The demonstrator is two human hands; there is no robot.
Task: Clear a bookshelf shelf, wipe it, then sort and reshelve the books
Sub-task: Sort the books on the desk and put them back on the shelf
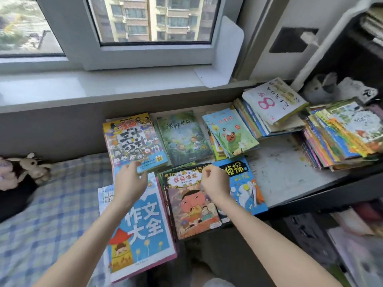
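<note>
The books lie spread on a white, scuffed bench [279, 168] under the window sill [83, 85], between a bed with a blue check sheet [51, 204] and a dark bookshelf [356, 59].

The left grip [130, 181] reaches forward. Its fingertips touch the near edge of the yellow comic book [132, 141]. I cannot tell if they pinch this edge or only rest on it. This hand covers the top of the large blue essay book [141, 224], which hangs partly over the bed.

The right grip [213, 181] has the fingers curled in and holds nothing that I can see. It hovers over the top of the dark detective book [192, 201]. Its forearm hides a part of the blue detective book [246, 187] just beside.

Behind these are a green book [182, 137] and a light blue book [230, 133] on a small pile. Further right, a white book with a pink 8 [273, 100] lies on a leaning pile, and a thick slanted stack [342, 135] stands near the bookshelf.

A white bookend [226, 52] stands on the sill. A grey plush toy [323, 88] sits behind the piles, and other plush toys [27, 168] lie on the bed.
</note>
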